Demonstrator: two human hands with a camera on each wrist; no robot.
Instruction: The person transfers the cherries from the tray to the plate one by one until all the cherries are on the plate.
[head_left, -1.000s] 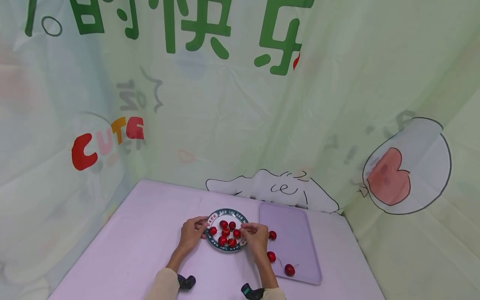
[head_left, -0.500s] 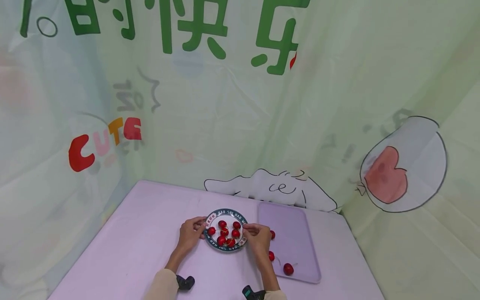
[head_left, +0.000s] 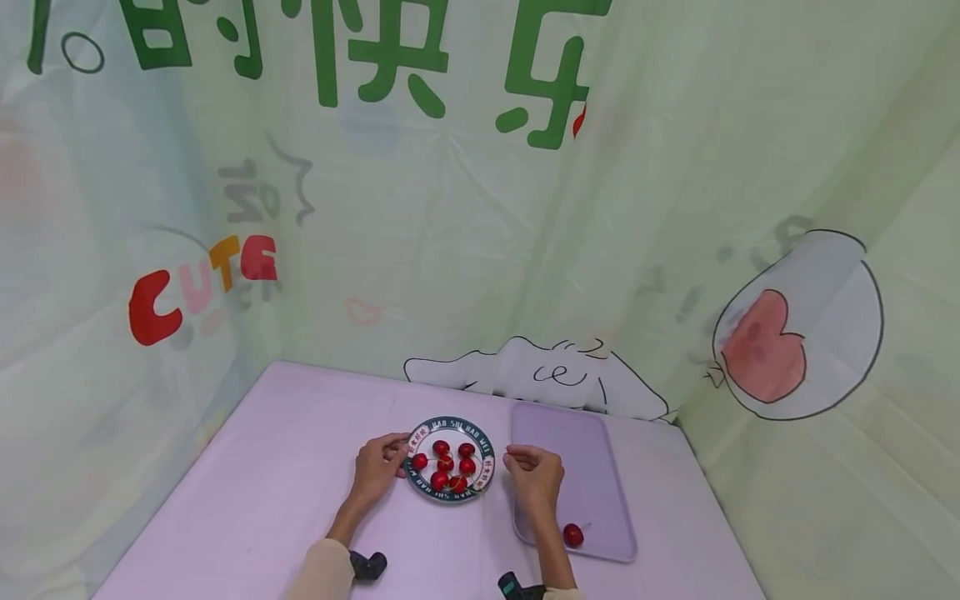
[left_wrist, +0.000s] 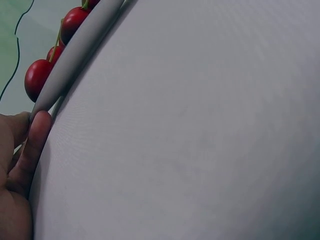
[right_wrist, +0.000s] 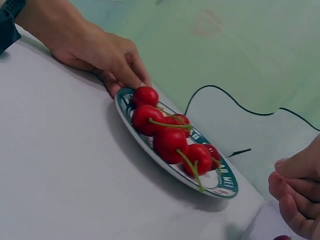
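Note:
A round white plate (head_left: 450, 422) with a dark green lettered rim carries several red cherries (head_left: 439, 481) with green stems. At its left side my left hand (head_left: 377, 467) pinches the rim; in the left wrist view the thumb and a finger meet at the plate's edge (left_wrist: 75, 55). My right hand (head_left: 536, 477) is just right of the plate, apart from it, over the left part of the purple tray (head_left: 573, 429). Its fingers are loosely curled, with nothing seen between them in the right wrist view. One cherry (head_left: 573, 535) lies near the tray's front edge.
A pale lilac table (head_left: 315, 425) bears the plate and the tray. Printed curtains (head_left: 420, 250) stand along the back and both sides. A dark wrist device (head_left: 367, 567) sits on the left wrist, and another device (head_left: 519, 587) on the right.
My right hand has left the plate's right rim and moved right over the tray, where it now hides two of the cherries. The left hand keeps its hold on the plate.

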